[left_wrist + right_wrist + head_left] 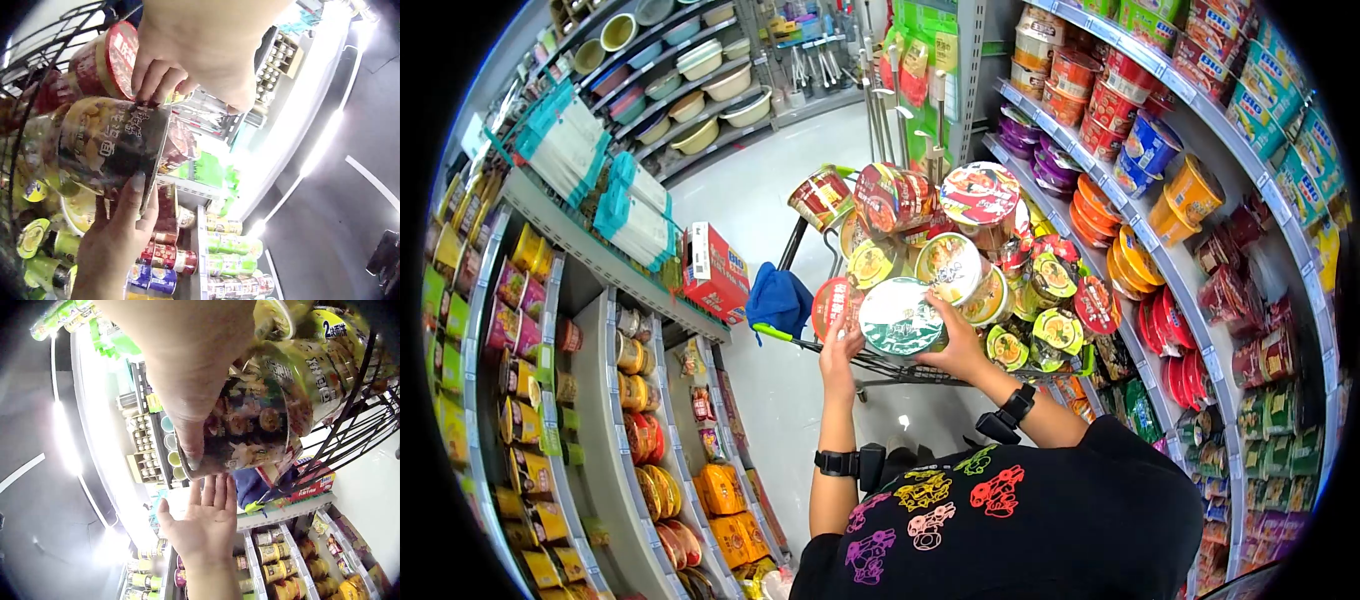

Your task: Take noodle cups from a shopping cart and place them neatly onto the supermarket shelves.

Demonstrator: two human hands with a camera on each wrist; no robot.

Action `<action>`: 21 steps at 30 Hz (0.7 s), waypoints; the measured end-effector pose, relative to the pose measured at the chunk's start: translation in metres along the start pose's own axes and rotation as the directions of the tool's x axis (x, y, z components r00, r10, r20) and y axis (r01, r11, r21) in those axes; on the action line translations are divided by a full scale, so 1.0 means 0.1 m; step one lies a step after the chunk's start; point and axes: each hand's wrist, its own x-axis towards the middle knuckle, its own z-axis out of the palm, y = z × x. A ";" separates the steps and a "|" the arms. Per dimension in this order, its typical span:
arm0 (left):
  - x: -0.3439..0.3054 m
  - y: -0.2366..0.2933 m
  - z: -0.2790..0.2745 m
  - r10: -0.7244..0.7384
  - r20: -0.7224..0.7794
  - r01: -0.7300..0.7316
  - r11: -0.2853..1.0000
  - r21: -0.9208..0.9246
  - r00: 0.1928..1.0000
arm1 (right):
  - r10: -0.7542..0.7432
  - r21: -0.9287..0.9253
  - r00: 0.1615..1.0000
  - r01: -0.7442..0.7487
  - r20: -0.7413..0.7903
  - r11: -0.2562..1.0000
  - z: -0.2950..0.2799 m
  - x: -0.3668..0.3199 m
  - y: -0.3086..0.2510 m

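Observation:
A noodle tub with a green-and-white lid [900, 318] is at the near edge of a loaded shopping cart. My right hand [962, 350] grips its right side, the thumb along its wall. On the tub's left, my left hand [840, 358] touches it with outstretched fingers; the right wrist view shows that palm [203, 534] open. The tub's dark printed wall [250, 428] faces the right wrist camera. Close by lie a red-lidded noodle tub [832, 305] and a white-rimmed noodle tub [952, 268].
Several more noodle tubs [1055, 330] fill the cart. A blue cloth bag [780, 300] hangs at its left, near a red box [715, 275]. Stocked shelves [1120, 170] line the right, and more shelving [615, 400] stands at left. Bowls [700, 100] are racked at the back.

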 end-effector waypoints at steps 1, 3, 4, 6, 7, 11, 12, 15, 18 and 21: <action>-0.06 0.14 0.07 0.012 -0.002 -0.012 0.998 0.054 1.000 | -0.014 0.036 1.000 0.015 -0.026 0.999 -0.07 0.02 -0.07; -0.14 0.21 0.19 0.106 0.011 -0.106 0.992 0.068 0.994 | -0.032 0.109 0.999 0.034 -0.028 0.993 -0.16 0.02 -0.04; -0.17 0.23 0.24 0.152 0.023 -0.153 0.985 0.078 0.988 | -0.038 0.147 0.999 0.043 -0.035 0.988 -0.19 0.04 -0.01; -0.21 0.29 0.32 0.160 0.038 -0.164 0.963 0.215 0.986 | 0.008 0.169 0.998 0.002 -0.058 0.986 -0.22 0.05 0.06; -0.23 0.29 0.35 0.172 0.053 -0.180 0.963 0.199 0.984 | 0.008 0.191 0.998 0.003 -0.056 0.982 -0.25 0.06 0.07; -0.28 0.41 0.56 0.272 0.081 -0.283 0.932 0.225 0.959 | 0.031 0.353 0.997 -0.006 -0.064 0.936 -0.30 0.06 0.20; -0.28 0.45 0.61 0.299 0.096 -0.314 0.913 0.261 0.949 | 0.044 0.412 0.997 -0.011 -0.071 0.911 -0.30 0.06 0.24; -0.26 0.62 0.79 0.382 0.169 -0.418 0.830 0.369 0.909 | 0.085 0.528 0.995 -0.042 -0.057 0.848 -0.40 0.02 0.31; -0.20 0.74 0.95 0.381 0.306 -0.481 0.779 0.401 0.873 | 0.197 0.639 0.980 -0.154 0.005 0.754 -0.76 -0.04 0.12; -0.12 0.77 1.18 0.390 0.436 -0.522 0.818 0.241 0.811 | 0.092 0.562 0.969 0.056 -0.231 0.825 -0.92 -0.10 0.25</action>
